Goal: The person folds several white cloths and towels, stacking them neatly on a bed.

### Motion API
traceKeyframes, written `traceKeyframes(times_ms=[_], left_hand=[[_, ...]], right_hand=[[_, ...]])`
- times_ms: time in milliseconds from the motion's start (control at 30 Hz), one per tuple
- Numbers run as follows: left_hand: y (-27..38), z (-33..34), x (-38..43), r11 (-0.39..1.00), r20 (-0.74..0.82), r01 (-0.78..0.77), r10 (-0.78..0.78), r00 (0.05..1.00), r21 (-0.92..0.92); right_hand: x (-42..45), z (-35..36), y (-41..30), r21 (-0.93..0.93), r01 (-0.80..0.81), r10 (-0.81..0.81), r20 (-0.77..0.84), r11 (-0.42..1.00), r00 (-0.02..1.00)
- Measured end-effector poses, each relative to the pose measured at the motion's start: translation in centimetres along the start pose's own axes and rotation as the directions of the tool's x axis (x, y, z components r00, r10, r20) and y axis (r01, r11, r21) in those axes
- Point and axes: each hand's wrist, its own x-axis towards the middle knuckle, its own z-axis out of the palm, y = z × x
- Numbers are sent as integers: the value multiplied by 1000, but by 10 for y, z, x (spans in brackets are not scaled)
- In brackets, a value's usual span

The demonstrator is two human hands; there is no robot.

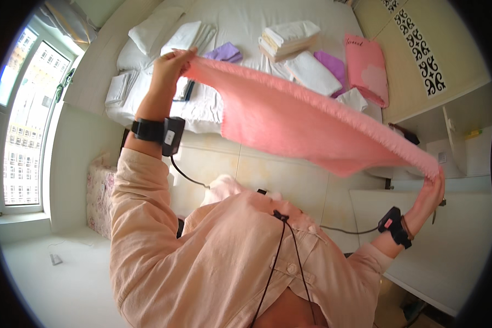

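Note:
A pink towel (pixel 279 110) is stretched between my two hands, its long upper edge slanting down from left to right. My left hand (pixel 172 67) grips one end, raised over the near side of the bed. At the far right, my right hand (pixel 434 188) holds the other end lower down, beside the white cabinet. The towel's lower part hangs loose above the tiled floor. Both wrists wear black strapped devices, the left device (pixel 173 136) and the right device (pixel 391 225), each with a cable.
On the white-sheeted bed (pixel 238 20) lie a stack of folded towels (pixel 289 39), a white folded towel (pixel 313 74), purple cloths (pixel 225 52), pillows (pixel 156 30) and a pink printed package (pixel 367 69). A window (pixel 24 123) is at left; an open-shelved cabinet (pixel 426 110) stands at right.

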Motion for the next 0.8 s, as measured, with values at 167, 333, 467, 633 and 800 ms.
traceKeyframes(times_ms=[167,333,467,633,800], left_hand=[[0,-11,6,990,41,89,-85,996,-109],[-1,-29,3,994,32,-31,34,999,-101],[-18,-33,-12,965,-146,-168,140,979,-200],[-57,-46,-55,886,-256,-315,410,875,341],[-95,-52,-93,726,-87,-512,610,787,459]], right_hand=[[-39,16,-30,-126,163,-139,182,978,973],[-52,17,-29,-345,208,-224,-7,915,975],[-78,25,-30,-229,212,-242,-114,950,964],[-138,22,-13,-35,16,-21,-147,999,989],[-184,-70,79,-174,-264,197,-330,949,923]])
